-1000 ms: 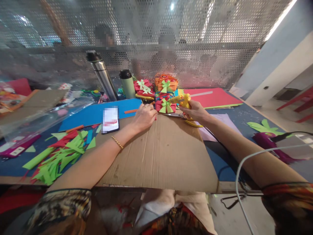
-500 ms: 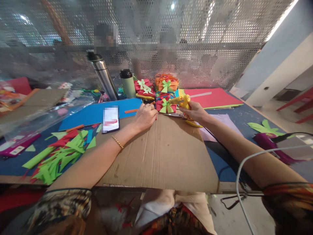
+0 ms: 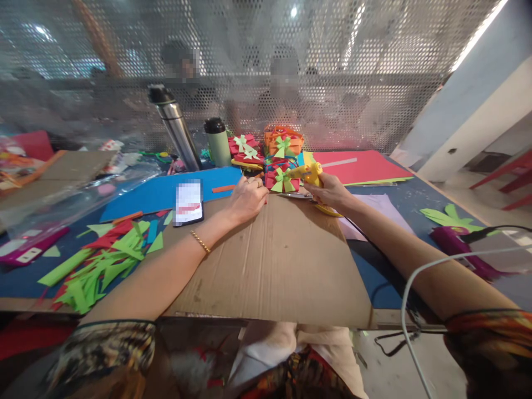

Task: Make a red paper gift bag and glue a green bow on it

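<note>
My right hand (image 3: pixel 332 191) is wrapped round a yellow glue gun (image 3: pixel 312 173), its nozzle pointing left. A pale glue stick (image 3: pixel 343 162) shows behind the gun. My left hand (image 3: pixel 248 198) has its fingers pinched together over the far part of the cardboard sheet (image 3: pixel 286 260). A small bit of red shows under its fingertips; the rest of what it pinches is hidden. Just beyond the hands are small red boxes with light green paper bows (image 3: pixel 283 180). Scissors with yellow handles (image 3: pixel 328 210) lie under my right hand.
A phone (image 3: pixel 188 202) lies left of the cardboard, near green and red paper scraps (image 3: pixel 110 266). Behind stand a steel flask (image 3: pixel 177 127) and a green tumbler (image 3: pixel 216 144). Red sheets (image 3: pixel 374 166) lie at the right. A white cable (image 3: pixel 415 277) hangs in front of the right arm.
The glue gun has shifted very slightly left and down in my right hand. Its pale glue stick reaches less far to the right. My left hand has hardly moved.
</note>
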